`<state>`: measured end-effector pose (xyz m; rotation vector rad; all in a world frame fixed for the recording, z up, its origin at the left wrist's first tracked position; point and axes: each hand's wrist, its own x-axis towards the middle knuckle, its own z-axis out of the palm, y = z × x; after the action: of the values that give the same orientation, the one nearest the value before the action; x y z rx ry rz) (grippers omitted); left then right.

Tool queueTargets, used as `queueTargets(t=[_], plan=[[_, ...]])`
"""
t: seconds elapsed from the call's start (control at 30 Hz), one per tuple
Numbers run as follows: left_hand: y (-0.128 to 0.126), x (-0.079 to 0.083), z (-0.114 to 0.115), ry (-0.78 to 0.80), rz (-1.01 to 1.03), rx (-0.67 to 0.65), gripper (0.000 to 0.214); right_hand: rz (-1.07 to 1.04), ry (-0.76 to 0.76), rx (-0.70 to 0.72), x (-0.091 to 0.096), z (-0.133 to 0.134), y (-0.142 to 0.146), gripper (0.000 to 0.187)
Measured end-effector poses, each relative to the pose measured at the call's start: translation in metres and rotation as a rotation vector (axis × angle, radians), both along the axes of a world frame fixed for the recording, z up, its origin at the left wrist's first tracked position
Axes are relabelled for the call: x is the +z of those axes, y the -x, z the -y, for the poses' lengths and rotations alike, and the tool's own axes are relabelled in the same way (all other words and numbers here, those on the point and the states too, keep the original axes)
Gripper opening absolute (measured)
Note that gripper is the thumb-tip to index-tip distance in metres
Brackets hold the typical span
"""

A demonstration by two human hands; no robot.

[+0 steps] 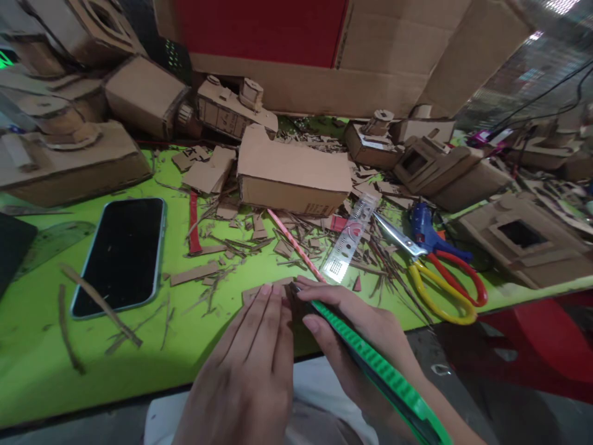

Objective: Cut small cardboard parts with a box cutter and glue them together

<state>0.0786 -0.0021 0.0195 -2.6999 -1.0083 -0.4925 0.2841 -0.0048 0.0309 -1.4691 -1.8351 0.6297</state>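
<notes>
Left hand: one hand (252, 358), fingers straight and released, laid flat on the cardboard piece.
Right hand: one hand (370, 327), fingers grasping the green cutter (384, 364), its tip at the cardboard piece.
Cardboard piece: one (250, 295), on the tabletop (194, 334) near its front edge, mostly hidden under the left fingertips.
Tools: one pair of scissors (419, 250) with a red and a yellow handle loop, one clear ruler (345, 247), one blue glue gun (421, 222), one pink stick (294, 244).
Phone: one (127, 247), screen dark, a cardboard strip (99, 303) across its lower part.
Box: one (294, 167) beyond the hands, scraps around it, too many to count.
Writing: print on the box front, too small to read.
Room: green surface between phone and left hand, with thin scraps; scissors reach the right-hand edge.
</notes>
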Motion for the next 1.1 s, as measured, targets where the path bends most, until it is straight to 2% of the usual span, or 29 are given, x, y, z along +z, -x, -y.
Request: queueTargets(t=[0.17, 0.3, 0.37, 0.5, 0.67, 0.93, 1.03, 1.1], plan=[[-0.002, 0.001, -0.002, -0.004, 0.023, 0.010, 0.050, 0.062, 0.021, -0.052, -0.004, 0.003, 0.004, 0.020], [-0.005, -0.003, -0.003, -0.012, 0.054, 0.038, 0.051, 0.050, -0.057, -0.048, -0.001, 0.011, 0.009, 0.020], [-0.006, -0.004, -0.002, -0.032, 0.057, 0.045, 0.052, 0.067, -0.065, -0.019, 0.000, 0.017, 0.007, 0.027], [-0.004, -0.003, -0.002, -0.027, 0.051, 0.026, 0.054, 0.126, 0.012, 0.039, 0.000, 0.028, -0.001, 0.047], [-0.006, -0.004, -0.003, -0.033, 0.054, 0.035, 0.053, 0.131, 0.031, 0.036, 0.000, 0.030, -0.004, 0.049], [-0.007, -0.005, -0.001, -0.073, 0.062, 0.052, 0.050, 0.109, 0.034, 0.015, 0.004, 0.026, 0.002, 0.036], [-0.004, -0.008, -0.002, -0.040, 0.045, 0.031, 0.050, 0.038, -0.006, -0.059, 0.002, 0.028, 0.001, 0.023], [-0.001, -0.012, -0.003, 0.016, 0.062, 0.032, 0.049, -0.009, 0.031, -0.142, 0.003, 0.030, -0.001, 0.016]])
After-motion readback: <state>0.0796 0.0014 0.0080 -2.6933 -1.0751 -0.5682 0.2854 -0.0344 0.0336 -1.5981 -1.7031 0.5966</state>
